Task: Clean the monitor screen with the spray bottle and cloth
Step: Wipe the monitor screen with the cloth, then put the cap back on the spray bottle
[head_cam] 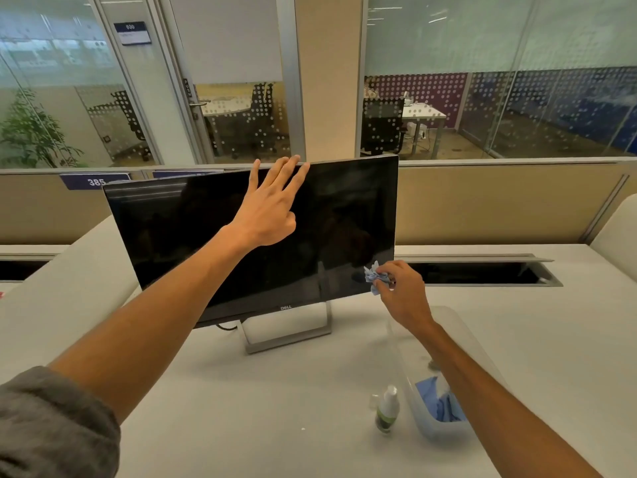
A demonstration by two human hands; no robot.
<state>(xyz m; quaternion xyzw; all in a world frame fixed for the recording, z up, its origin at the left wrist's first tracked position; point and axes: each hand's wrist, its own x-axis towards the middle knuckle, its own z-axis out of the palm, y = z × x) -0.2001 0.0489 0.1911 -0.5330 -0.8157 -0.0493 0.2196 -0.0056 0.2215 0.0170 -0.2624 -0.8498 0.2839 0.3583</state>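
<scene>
Two hands are at work on the Dell monitor (255, 236), which stands tilted on its stand at the middle of the table (241, 408). Left hand (267, 208) reaches to the top edge with fingers straight and spread, the fingertips at the bezel, apparently steadying the panel; whether they actually press on it I cannot tell. Right hand (401, 291) pinches a crumpled blue cloth (374, 276) against the lower right corner of the screen.

Judging from this, the wiping step is under way. The spray bottle (387, 410) stands upright near the table's front edge, apart from both hands, with what looks like its clear cap (374, 401) just beside it, so spraying has probably been done. A clear plastic tub (434, 408) next to the bottle holds more blue cloth.

No droplets or streaks can be made out on the dark glass, so how much of the screen is already clean is unclear. Left to do, at the least: finish the corner, put the cloth down.
</scene>
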